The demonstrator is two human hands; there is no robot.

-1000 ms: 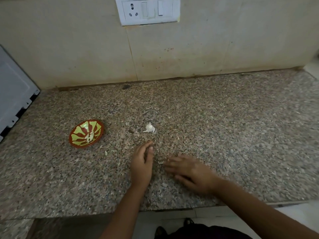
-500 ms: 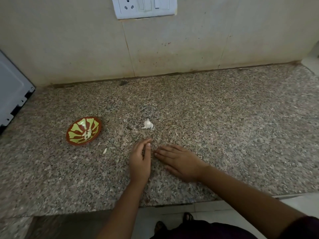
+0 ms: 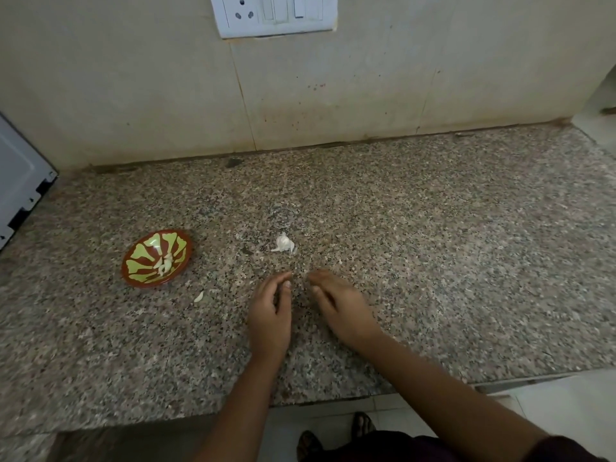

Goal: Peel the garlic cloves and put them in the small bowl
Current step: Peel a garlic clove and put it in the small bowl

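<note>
We cannot tell whether anything small lies under or between the fingertips of the two hands; the speckled stone hides thin skins. The left hand rests on its edge near the middle of the worktop's front edge, fingers loosely curved and grasping nothing we can see. The right hand lies just beside it, palm down, fingers relaxed and empty, its tips pointing at the left hand's.

The unpeeled garlic sits on the stone just behind the hands, apart from both. The small bowl, red with green markings, stands toward the worktop's left end, with pale peeled cloves inside; their number is hard to make out. A pale scrap lies between the bowl and the left hand; clove or skin, we cannot say.

The worktop is mottled brown granite meeting a stained tiled wall. A white socket panel is cut off at the top, a white appliance at the left. Below the front edge we see a sandalled foot on pale floor.
</note>
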